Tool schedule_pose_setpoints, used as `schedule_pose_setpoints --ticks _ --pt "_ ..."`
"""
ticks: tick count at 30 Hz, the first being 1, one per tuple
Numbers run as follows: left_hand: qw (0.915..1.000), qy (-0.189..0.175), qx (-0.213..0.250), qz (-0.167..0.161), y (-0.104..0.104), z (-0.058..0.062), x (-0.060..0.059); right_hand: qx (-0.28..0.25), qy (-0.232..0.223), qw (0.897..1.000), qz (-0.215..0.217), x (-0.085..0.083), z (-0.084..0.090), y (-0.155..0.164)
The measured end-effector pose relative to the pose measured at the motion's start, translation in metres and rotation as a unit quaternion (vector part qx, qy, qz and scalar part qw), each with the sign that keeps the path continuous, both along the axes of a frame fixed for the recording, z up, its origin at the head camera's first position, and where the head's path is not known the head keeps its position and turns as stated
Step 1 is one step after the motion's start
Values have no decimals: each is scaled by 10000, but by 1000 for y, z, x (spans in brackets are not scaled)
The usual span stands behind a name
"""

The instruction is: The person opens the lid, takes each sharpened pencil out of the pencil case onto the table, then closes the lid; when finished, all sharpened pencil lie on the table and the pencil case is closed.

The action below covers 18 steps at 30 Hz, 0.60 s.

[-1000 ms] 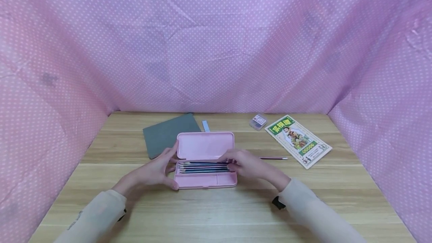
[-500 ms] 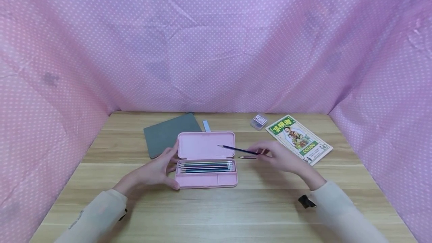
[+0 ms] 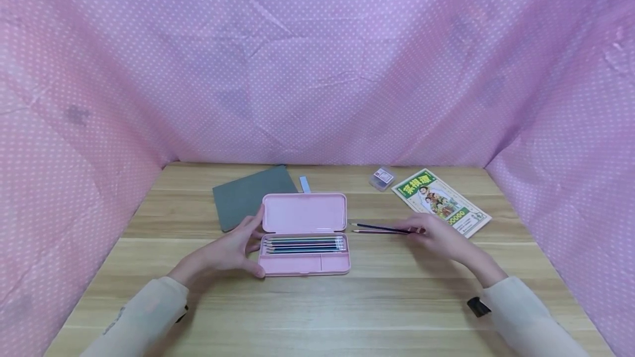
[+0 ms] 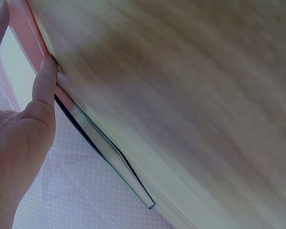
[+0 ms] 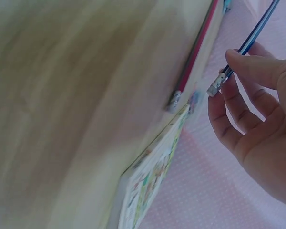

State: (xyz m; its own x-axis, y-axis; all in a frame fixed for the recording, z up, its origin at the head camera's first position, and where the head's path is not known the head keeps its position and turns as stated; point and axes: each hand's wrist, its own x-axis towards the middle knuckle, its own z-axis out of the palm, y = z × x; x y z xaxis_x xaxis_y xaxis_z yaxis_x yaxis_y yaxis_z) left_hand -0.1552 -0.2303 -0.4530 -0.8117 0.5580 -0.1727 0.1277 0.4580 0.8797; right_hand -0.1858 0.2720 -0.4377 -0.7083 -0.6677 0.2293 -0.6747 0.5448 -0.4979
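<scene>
An open pink pencil case (image 3: 295, 264) stands on the table, with several pencils (image 3: 302, 245) lying in its back compartment. My left hand (image 3: 230, 248) rests at its left side, fingers spread, thumb at the front corner and forefinger by the raised lid (image 3: 305, 214). In the left wrist view the thumb (image 4: 45, 83) presses straight against the case's edge. My right hand (image 3: 434, 236) pinches a dark blue pencil (image 5: 255, 34) near its eraser end, tip pointing left. A dark red pencil (image 5: 196, 55) lies on the table close below it.
A grey-green notebook (image 3: 248, 194) lies behind the case at left, with a light blue strip (image 3: 305, 184) beside it. At the back right are a small clear box (image 3: 381, 179) and an illustrated green-and-white booklet (image 3: 421, 194). Pink dotted cloth (image 3: 317, 70) surrounds the table.
My right hand has taken the dark blue pencil out of the case, carried it right and lowered it beside the red pencil. My left hand has stayed at the case.
</scene>
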Motion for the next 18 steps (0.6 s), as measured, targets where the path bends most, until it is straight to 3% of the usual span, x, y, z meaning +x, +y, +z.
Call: schedule_pose_setpoints --ticks 10,18 --pt "10000 8 9 -10 1 1 1 434 477 9978 -182 0 -10 6" --pt "10000 10 53 -16 1 1 2 596 518 9967 -212 0 -17 7"
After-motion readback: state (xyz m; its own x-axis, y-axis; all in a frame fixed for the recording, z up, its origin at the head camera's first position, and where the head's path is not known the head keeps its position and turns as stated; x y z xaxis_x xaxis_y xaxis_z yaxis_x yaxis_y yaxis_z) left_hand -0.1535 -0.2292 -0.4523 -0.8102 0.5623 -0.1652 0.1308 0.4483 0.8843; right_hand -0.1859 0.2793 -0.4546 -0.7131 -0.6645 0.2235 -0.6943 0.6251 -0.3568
